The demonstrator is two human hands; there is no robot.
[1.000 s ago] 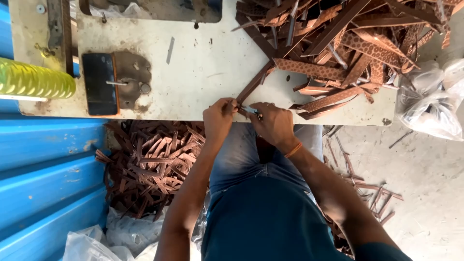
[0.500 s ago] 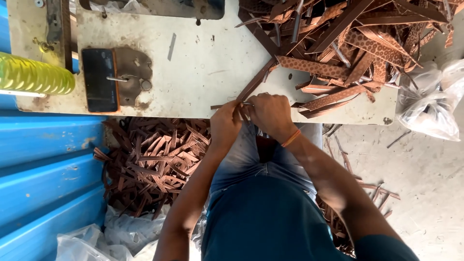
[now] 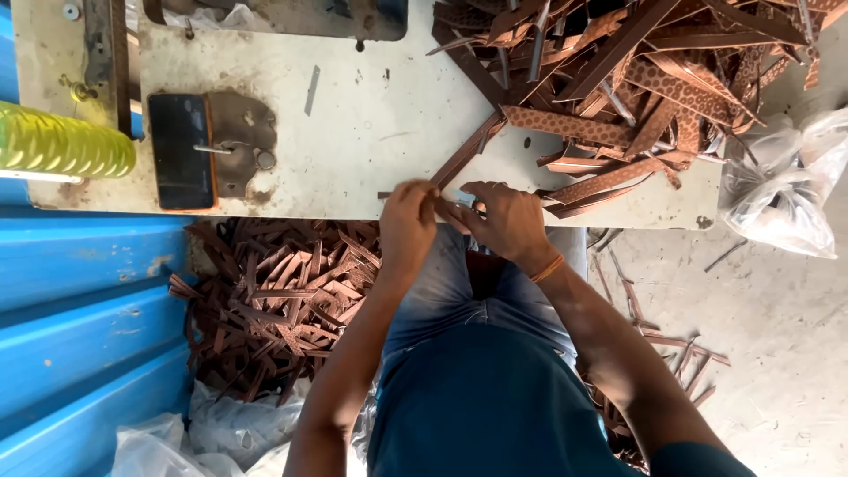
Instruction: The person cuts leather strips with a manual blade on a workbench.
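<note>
A: Where are the hands against the worktable [image 3: 371, 132]?

B: Both at its near edge, about the middle. The left hand [image 3: 408, 221] and right hand [image 3: 505, 221] meet there, fingers pinched on one narrow brown strip [image 3: 459, 159] that runs up and away from them across the tabletop. Neither hand is slack; each is closed on that strip

A: And the rest of the strips?

B: A big tangled heap of strips [image 3: 636, 79], some plain and some stamped with a dotted pattern, covers the table's far right part. Below the table's near edge, to the left of the person's knees, a second pile of short brown pieces [image 3: 274, 300] lies on the floor beside the blue ribbed wall [image 3: 79, 300]

A: So how far along would you say?

B: Judging by the piles, a fair amount has gone through, but the heap on the table is large, so plenty is left. The dark phone [image 3: 181, 150] on the table's left part lies untouched, and a clear plastic bag [image 3: 782, 194] hangs off the right end
</note>
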